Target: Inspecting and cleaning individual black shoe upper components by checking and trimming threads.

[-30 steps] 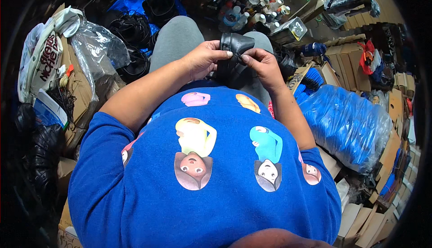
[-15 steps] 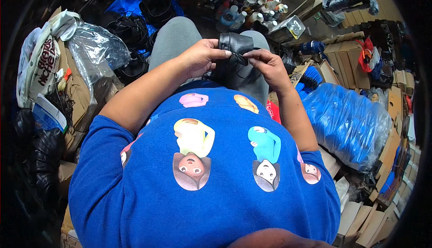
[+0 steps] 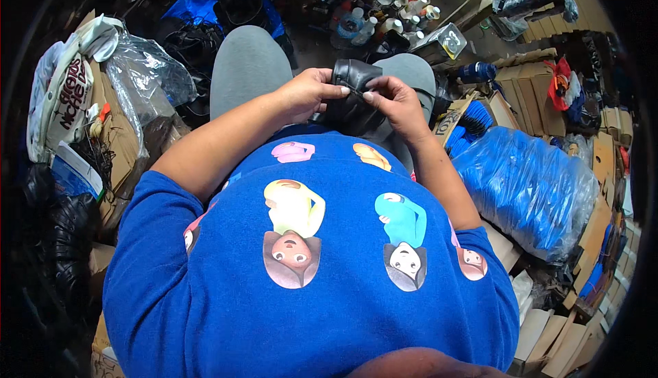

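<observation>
Head view, work piece: a black leather shoe upper (image 3: 353,100) sits in the lap between the grey-clad knees, at about 12 o'clock from the blue shirt (image 3: 308,275).
Head view, progress: judging by the pinch on its top edge, that edge is being worked; nothing shows it finished, and the rest looks untouched.
Left hand (image 3: 310,91): closed on the upper, thumb and fingers pinching its rim from 9 o'clock.
Right hand (image 3: 394,100): fingertips pinched on the same rim from 3 o'clock; the hands nearly touch.
Surroundings: blue plastic-wrapped bundle (image 3: 528,186) at 3 o'clock, bottles (image 3: 394,8) at 12.
</observation>
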A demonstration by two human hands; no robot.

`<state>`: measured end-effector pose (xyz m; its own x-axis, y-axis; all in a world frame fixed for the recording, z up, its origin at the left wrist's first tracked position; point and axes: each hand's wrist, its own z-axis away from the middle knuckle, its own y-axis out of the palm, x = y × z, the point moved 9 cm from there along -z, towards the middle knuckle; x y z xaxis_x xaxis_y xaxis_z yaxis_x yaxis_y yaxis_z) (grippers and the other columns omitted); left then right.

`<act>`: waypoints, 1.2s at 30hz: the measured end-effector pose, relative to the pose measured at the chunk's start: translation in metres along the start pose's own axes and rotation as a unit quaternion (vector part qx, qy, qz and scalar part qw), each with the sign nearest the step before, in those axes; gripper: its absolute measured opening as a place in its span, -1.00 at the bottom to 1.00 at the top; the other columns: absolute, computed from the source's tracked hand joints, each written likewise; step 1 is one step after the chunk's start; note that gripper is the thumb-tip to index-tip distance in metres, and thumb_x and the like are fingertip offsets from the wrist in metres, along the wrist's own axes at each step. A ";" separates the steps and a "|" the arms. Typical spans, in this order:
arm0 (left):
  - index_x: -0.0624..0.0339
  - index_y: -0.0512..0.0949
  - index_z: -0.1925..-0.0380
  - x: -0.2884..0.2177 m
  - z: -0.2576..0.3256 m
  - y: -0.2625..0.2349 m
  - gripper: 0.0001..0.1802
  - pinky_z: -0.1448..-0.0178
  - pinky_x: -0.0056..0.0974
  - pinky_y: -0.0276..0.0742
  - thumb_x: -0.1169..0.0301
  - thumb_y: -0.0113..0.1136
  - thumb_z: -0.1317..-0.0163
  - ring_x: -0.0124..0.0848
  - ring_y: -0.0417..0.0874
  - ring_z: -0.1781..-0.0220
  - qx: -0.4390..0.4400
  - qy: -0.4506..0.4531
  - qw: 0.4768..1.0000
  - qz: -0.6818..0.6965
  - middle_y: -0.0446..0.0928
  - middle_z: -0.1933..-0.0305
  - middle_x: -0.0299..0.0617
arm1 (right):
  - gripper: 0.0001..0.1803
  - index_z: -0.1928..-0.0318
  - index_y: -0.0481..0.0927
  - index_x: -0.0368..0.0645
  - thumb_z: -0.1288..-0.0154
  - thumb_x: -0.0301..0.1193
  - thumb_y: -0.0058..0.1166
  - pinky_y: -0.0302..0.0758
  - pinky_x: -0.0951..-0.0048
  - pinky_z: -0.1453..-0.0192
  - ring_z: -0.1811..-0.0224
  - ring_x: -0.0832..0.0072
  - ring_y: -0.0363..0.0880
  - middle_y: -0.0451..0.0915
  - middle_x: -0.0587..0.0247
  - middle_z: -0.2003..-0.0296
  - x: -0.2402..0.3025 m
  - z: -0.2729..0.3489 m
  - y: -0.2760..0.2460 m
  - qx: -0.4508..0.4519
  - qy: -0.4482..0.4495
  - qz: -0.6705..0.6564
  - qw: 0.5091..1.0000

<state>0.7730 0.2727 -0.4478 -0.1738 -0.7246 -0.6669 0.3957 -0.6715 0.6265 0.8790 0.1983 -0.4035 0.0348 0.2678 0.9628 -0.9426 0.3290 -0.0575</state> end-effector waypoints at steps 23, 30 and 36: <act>0.21 0.59 0.34 -0.118 0.072 0.019 -0.84 0.15 -0.29 0.46 0.47 0.25 -0.03 -0.31 0.57 0.26 -0.139 0.255 0.701 -0.651 0.57 0.32 -0.15 | -0.58 0.35 0.64 -0.22 -0.13 -0.05 0.15 0.46 0.45 0.30 0.42 0.54 0.55 0.60 0.22 0.51 0.023 -0.031 -0.012 -0.062 -0.058 0.275 0.958; 0.17 0.51 0.42 -0.092 0.056 0.050 -0.85 0.15 -0.14 0.39 0.50 0.19 0.07 -0.16 0.49 0.27 -0.061 0.343 0.547 -0.761 0.49 0.42 -0.14 | -0.54 0.26 0.69 -0.01 -0.13 0.10 0.08 0.49 0.53 0.21 0.41 0.61 0.62 0.67 0.38 0.47 -0.011 -0.047 0.020 0.025 0.052 0.235 0.970; 0.13 0.46 0.34 -0.085 0.053 0.058 -0.84 0.13 -0.18 0.36 0.51 0.03 -0.02 -0.20 0.47 0.20 -0.028 0.310 0.455 -0.834 0.42 0.35 -0.15 | -0.59 0.33 0.68 -0.08 -0.15 0.02 0.12 0.43 0.56 0.41 0.54 0.65 0.53 0.58 0.39 0.61 -0.030 -0.057 0.016 0.048 0.067 0.178 0.980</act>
<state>0.7628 0.2871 -0.3330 0.0062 0.9813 -0.1923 0.2041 -0.1895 -0.9604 0.8814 0.2469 -0.4479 -0.2654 0.4692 0.8423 -0.9297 0.1069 -0.3525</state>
